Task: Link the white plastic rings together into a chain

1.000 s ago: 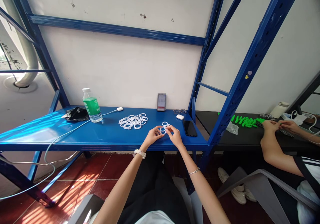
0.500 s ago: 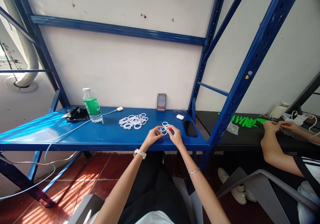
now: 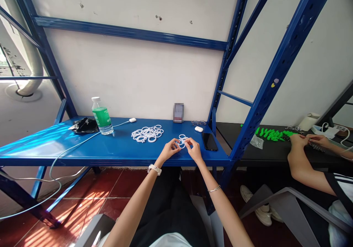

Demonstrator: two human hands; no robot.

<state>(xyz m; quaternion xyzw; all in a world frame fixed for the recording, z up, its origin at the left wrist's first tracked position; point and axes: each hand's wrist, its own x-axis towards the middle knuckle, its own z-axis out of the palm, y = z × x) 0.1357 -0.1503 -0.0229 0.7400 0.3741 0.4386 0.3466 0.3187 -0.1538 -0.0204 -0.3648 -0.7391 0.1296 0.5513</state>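
Observation:
My left hand (image 3: 168,149) and my right hand (image 3: 193,148) meet just above the blue shelf top (image 3: 82,149), near its front edge. Both pinch a small white plastic ring (image 3: 181,143) held between their fingertips. One or two more white rings (image 3: 182,137) lie on the shelf just behind the hands. A pile of several white rings (image 3: 147,133) sits further left and back. A white watch is on my left wrist, a thin bracelet on my right.
A green-labelled water bottle (image 3: 101,116), a black bag (image 3: 83,125) and a white cable (image 3: 71,148) lie at the left. A dark phone (image 3: 209,141), white earbud case (image 3: 198,129) and glasses (image 3: 198,122) sit at the right. Another person's hands (image 3: 309,140) work by green pieces (image 3: 271,133).
My hands stay in the same spot and keep turning the ring between the fingertips. The neighbour's hands shift slightly.

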